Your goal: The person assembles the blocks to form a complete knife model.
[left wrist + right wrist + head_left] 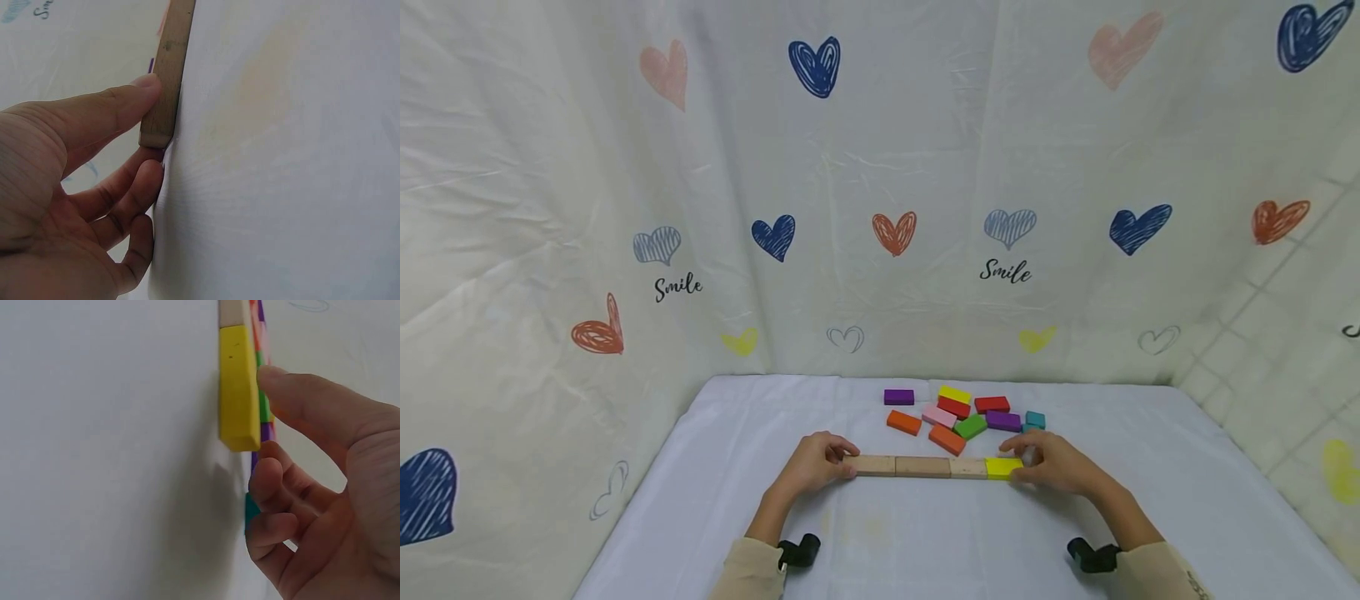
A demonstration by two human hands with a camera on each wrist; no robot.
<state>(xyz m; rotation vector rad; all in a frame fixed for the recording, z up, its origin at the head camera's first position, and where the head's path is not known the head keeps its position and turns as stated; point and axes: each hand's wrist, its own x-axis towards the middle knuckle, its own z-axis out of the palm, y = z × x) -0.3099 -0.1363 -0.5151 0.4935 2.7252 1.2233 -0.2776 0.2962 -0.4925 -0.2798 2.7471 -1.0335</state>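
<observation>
A straight row of blocks lies across the white table, with plain wooden blocks (922, 467) and a yellow block (1003, 468) at its right end. At the row's left end, my left hand (820, 461) pinches the wooden block (165, 103). One digit lies along this block's side in the left wrist view, and the other fingers curl by its end. My right hand (1054, 461) holds the yellow block's outer end. In the right wrist view, one fingertip meets the side of the yellow block (239, 394), with curled fingers near its end.
Behind the row lie several loose coloured blocks, among them purple (898, 397), orange (903, 422), pink (939, 416), green (971, 427), red (992, 404) and teal (1034, 419). A heart-print curtain (940, 167) hangs beyond the table's back edge.
</observation>
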